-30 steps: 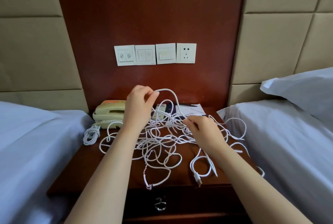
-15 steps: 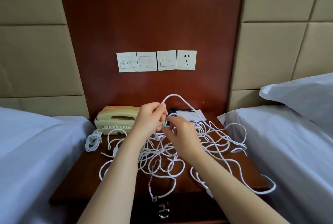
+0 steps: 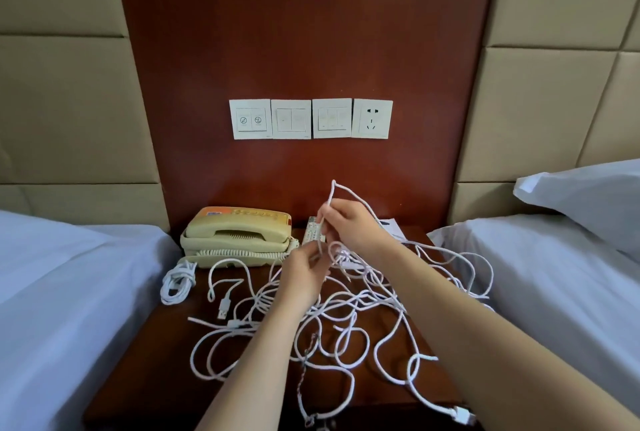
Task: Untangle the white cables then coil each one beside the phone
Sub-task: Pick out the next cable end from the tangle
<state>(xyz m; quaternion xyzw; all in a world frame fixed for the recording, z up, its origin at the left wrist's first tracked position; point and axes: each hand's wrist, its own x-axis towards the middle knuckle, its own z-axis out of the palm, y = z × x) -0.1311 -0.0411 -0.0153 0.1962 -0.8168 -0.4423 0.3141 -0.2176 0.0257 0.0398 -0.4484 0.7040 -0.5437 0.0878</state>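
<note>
Wooden nightstand (image 3: 138, 378) between beds (image 3: 69, 292). Tangled white cables (image 3: 346, 309) middle-right; phone (image 3: 239, 236) far left, coiled cable (image 3: 176, 281) just beside. Raised strand pinched by right hand (image 3: 349, 226), lower down by left hand (image 3: 304, 274).

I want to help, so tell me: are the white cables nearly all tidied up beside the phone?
Not nearly. Done: one coiled bundle lies beside the phone. In hand: the right hand pinches a raised cable, and the left hand grips a strand just below, apparently teasing it free. Left: the big tangle sprawls over the nightstand, so most cables need separating and coiling.
</note>
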